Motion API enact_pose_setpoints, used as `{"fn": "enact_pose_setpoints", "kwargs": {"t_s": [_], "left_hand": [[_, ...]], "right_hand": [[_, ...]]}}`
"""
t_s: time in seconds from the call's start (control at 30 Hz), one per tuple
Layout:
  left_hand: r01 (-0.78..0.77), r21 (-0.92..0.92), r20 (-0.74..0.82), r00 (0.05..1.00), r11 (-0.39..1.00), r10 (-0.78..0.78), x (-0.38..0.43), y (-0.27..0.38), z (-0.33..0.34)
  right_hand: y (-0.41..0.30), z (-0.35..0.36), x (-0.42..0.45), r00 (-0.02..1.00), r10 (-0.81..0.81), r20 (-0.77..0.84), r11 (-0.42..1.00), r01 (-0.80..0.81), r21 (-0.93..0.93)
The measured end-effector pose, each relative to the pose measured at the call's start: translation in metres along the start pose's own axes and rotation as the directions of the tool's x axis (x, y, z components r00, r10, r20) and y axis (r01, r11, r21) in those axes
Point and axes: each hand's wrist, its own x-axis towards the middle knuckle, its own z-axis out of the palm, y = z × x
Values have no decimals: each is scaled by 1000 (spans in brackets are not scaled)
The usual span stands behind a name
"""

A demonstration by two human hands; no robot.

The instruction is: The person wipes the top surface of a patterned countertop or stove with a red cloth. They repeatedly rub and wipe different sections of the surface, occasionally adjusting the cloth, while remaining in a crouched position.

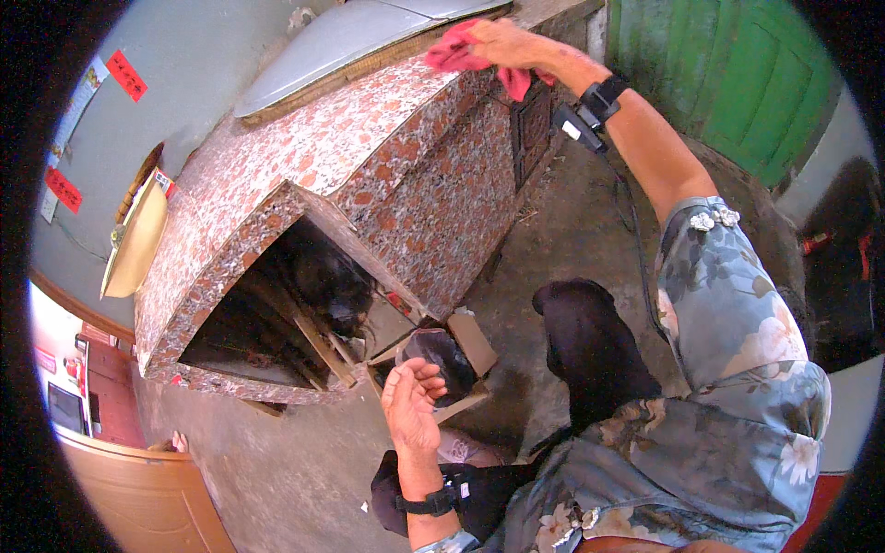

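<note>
My right hand (508, 45) grips a crumpled red cloth (456, 52), which rests on the far front edge of a stove-like counter (290, 145) faced with red-and-white speckled stone. A large grey metal lid (352, 48) with a tan rim lies on the counter's top beside the cloth. My left hand (415, 408) is raised in front of the counter's near corner, fingers loosely curled, with nothing seen in it. Behind it on the floor is an open cardboard box (473, 342) holding something dark (446, 366). Black straps with small devices circle both my wrists.
Wooden sticks (321, 345) lie in the counter's dark open recess (276, 297). A pale yellow basin (138, 235) leans by the wall. A black cable (632, 228) hangs along my right arm. A green door (733, 83) stands behind; a wooden panel (138, 491) is at lower left.
</note>
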Motion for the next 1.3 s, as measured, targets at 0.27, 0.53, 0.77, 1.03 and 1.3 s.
{"fn": "enact_pose_setpoints", "kwargs": {"t_s": [0.27,0.53,0.77,1.03,1.3], "left_hand": [[43,15,-9,999,999,-42,12,-5,9],[14,-7,44,999,1000,-14,2,0,10],[9,-15,52,999,1000,-9,1,-1,12],[14,-2,18,1000,1000,-14,11,-7,13],[32,17,44,999,999,-33,13,-10,15]], "right_hand": [[162,40,64,991,80,-106,877,-121,-466],[51,23,11,987,9,-163,998,-18,-53],[-124,33,-23,958,-271,-91,937,241,-252],[-169,72,-62,764,-449,-463,882,462,-93],[-78,125,-42,510,-197,-837,974,202,-107]]}}
